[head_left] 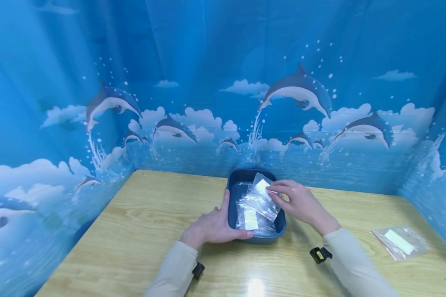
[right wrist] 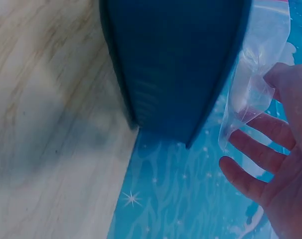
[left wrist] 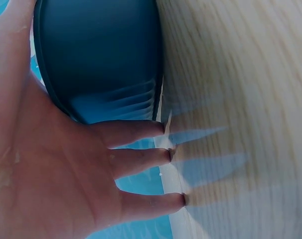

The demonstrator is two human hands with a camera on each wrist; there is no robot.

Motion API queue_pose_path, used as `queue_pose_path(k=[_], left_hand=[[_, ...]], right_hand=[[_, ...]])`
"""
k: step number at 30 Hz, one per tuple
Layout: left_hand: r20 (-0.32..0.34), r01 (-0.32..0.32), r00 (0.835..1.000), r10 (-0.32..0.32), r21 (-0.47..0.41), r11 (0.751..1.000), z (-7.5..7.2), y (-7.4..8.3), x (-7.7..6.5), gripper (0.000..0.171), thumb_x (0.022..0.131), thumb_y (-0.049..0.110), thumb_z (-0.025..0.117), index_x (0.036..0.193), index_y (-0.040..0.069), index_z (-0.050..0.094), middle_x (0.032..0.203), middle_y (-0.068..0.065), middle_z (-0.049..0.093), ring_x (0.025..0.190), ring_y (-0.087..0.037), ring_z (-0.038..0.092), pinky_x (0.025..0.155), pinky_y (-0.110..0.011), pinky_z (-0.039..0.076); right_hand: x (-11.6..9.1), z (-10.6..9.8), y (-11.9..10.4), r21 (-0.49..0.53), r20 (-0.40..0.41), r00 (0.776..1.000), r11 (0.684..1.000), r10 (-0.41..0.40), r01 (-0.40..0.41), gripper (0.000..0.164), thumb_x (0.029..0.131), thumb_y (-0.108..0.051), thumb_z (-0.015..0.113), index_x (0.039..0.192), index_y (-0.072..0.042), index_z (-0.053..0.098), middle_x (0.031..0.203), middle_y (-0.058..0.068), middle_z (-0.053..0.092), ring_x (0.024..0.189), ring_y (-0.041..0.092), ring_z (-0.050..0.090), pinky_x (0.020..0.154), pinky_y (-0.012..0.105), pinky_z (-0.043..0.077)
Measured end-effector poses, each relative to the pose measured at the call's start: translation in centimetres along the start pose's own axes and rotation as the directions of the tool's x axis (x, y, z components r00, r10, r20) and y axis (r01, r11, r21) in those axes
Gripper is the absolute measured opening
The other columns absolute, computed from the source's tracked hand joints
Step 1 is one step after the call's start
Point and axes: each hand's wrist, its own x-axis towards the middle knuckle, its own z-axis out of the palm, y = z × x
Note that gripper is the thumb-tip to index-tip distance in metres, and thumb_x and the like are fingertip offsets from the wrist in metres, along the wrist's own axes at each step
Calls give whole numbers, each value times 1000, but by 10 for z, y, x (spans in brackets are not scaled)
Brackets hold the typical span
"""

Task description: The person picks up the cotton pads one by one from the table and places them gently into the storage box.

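Partly hidden: lower bag (head_left: pixel 250 220) (overlapped) | right hand (head_left: pixel 299 202) pinches top bag (head_left: pixel 259 200) | left hand (head_left: pixel 214 226) spread against bin (head_left: pixel 267 240)

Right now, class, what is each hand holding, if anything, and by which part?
The right hand pinches a clear bag by its edge; the left hand only rests against the blue box.

I wear long, pale sleeves (head_left: pixel 172 272) above my bare left hand (head_left: pixel 213 227) and right hand (head_left: pixel 301 204), with one black device (head_left: pixel 198 270) at lower centre and a yellow-marked one (head_left: pixel 316 256) lower right.
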Motion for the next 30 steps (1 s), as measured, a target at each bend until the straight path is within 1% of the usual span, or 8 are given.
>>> queue_pose_path(k=[3, 6, 13, 21, 23, 26, 30], left_hand=[[2, 5, 1000, -5, 2, 1000, 0, 0, 0, 138, 71, 89, 64, 164, 25, -15, 157, -32, 41, 136, -50, 52, 108, -62, 48], [2, 7, 1000, -7, 3, 1000, 0, 0, 0, 138, 71, 89, 64, 164, 25, -16, 157, -32, 41, 137, -50, 52, 108, -63, 47], [10, 11, 1000, -11, -3, 1000, 0, 0, 0, 138, 71, 89, 63, 164, 26, -16, 157, -32, 40, 138, -50, 51, 108, -64, 47], [5, 4, 1000, -4, -1, 1000, 1, -1, 2, 138, 71, 89, 63, 164, 26, -17, 156, -32, 41, 136, -50, 52, 107, -63, 48], [4, 5, 1000, -5, 1, 1000, 1, -1, 2, 138, 71, 89, 63, 164, 26, -17, 156, -32, 42, 136, -50, 53, 106, -63, 48], [0, 4, 1000, -4, 4, 1000, 1, -1, 2, 138, 71, 89, 63, 164, 25, -16, 156, -32, 43, 135, -50, 53, 106, -63, 48], [0, -1, 1000, 1, 4, 1000, 1, -1, 1, 138, 71, 89, 63, 164, 24, -16, 155, -32, 43, 136, -49, 53, 107, -63, 48]], right_hand=[[5, 7, 0, -8, 17, 999, 999, -37, 37, 21, 96, -22, 73, 114, -14, 79, 115, 9, 77, 106, 29, 73, 91, 48, 61], [10, 13, 1, -19, 40, 998, 999, -50, 50, 20, 96, -22, 73, 114, -14, 79, 114, 8, 77, 104, 27, 74, 90, 46, 61], [15, 23, 3, -25, 84, 995, 998, -55, 57, 20, 96, -20, 72, 114, -14, 79, 113, 8, 78, 95, 23, 75, 84, 41, 63], [16, 28, 3, -44, 106, 994, 998, -32, 37, 20, 97, -22, 71, 114, -15, 79, 113, 8, 78, 91, 22, 75, 81, 42, 63], [16, 29, 3, -48, 113, 993, 998, -27, 32, 21, 97, -25, 71, 115, -16, 79, 114, 8, 78, 93, 23, 75, 83, 43, 63], [16, 30, 2, -53, 128, 992, 998, -18, 25, 28, 98, -32, 71, 118, -16, 78, 117, 10, 77, 99, 26, 75, 87, 46, 62], [14, 29, 2, -46, 138, 990, 999, -8, 14, 34, 98, -37, 70, 122, -15, 77, 121, 12, 76, 108, 30, 73, 92, 50, 60]])
